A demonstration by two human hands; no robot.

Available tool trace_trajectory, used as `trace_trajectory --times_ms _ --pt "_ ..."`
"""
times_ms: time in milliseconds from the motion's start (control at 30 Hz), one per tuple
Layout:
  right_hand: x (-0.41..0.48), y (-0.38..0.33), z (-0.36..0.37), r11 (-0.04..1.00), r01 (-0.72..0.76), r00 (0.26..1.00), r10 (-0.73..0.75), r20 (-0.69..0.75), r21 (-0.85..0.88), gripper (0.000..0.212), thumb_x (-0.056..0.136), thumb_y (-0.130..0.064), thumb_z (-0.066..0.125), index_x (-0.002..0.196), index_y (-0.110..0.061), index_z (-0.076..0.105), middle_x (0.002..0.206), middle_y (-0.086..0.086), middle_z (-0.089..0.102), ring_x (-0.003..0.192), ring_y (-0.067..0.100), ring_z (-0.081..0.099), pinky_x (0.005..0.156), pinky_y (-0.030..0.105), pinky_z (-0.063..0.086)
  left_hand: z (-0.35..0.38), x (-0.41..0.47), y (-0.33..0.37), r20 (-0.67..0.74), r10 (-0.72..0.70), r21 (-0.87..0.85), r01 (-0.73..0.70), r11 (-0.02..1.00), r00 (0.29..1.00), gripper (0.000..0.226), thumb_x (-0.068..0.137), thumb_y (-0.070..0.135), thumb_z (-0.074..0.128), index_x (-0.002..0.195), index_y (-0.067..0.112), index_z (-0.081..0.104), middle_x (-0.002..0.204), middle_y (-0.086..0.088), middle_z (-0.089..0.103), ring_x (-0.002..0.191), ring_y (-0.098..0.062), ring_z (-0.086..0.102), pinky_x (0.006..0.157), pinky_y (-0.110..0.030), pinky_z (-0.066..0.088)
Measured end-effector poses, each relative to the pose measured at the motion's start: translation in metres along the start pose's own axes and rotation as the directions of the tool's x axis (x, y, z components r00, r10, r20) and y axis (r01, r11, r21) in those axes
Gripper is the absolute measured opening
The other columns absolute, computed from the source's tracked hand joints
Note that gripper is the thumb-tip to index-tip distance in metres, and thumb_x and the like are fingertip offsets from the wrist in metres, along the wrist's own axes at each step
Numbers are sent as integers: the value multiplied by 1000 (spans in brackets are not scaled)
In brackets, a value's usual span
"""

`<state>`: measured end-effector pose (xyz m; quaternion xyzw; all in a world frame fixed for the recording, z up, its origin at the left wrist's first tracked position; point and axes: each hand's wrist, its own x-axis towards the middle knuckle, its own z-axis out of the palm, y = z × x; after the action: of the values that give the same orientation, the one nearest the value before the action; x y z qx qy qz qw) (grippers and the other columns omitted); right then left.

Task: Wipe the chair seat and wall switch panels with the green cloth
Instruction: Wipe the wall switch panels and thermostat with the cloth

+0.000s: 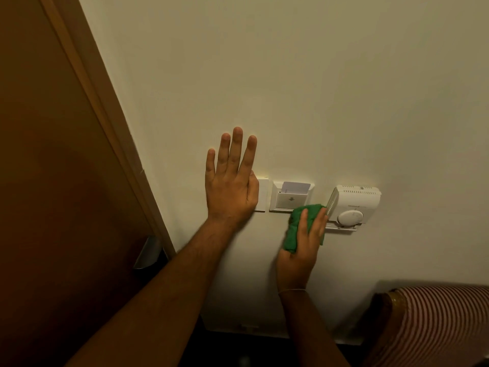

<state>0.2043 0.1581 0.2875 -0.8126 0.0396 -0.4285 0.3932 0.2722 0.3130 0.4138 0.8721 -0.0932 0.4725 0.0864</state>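
Observation:
My right hand presses the bunched green cloth against the wall. The cloth touches the lower right corner of the key-card panel and the left edge of the white thermostat. A pale card stands in the card panel's slot. My left hand lies flat on the wall with fingers spread, covering most of the white switch panel at the left. The chair's striped upholstery shows at the bottom right; its seat is out of view.
A brown wooden door with its frame fills the left side, and a metal lock handle juts out by my left forearm. The cream wall stretches bare above the panels.

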Motion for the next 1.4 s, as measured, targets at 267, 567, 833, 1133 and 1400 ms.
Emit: trace_trajectory --times_ms 267,567,833,1133,1400 --pt "-12 -27 25 989 148 975 -140 170 -31 106 84 17 70 169 -24 21 181 -2 -3 168 28 -3 130 56 19 -2 1 0 16 0 -8 0 1000 1000 99 103 25 49 176 30 -18 182 2 -31 171 -20 -25 138 -45 -14" --pt "7 -16 4 997 71 997 -71 10 3 89 85 23 64 163 -11 37 180 -7 1 168 26 1 131 60 22 -4 1 0 35 -4 5 4 1000 999 101 103 27 50 175 30 -21 181 3 -34 169 -19 -29 138 -44 -16" --pt "6 -31 15 992 126 990 -125 68 -4 92 87 19 66 165 -16 31 180 -4 -3 168 28 0 125 67 32 -4 1 0 28 4 -5 -4 1000 1000 102 102 24 50 176 30 -20 181 3 -33 170 -19 -28 138 -44 -15" --pt "10 -39 16 991 129 991 -130 33 34 97 86 21 61 168 -17 25 180 -5 -1 168 28 -1 132 58 18 -1 1 -1 21 8 0 -8 1000 1000 104 100 25 53 176 29 -18 182 2 -32 170 -20 -27 138 -45 -14" --pt "16 -22 14 979 198 979 -195 57 -40 100 89 14 70 168 -23 22 180 -4 -2 168 27 0 130 56 24 -2 1 -2 15 11 6 -11 1000 1000 104 102 23 53 175 29 -20 180 4 -35 169 -19 -30 137 -43 -17"
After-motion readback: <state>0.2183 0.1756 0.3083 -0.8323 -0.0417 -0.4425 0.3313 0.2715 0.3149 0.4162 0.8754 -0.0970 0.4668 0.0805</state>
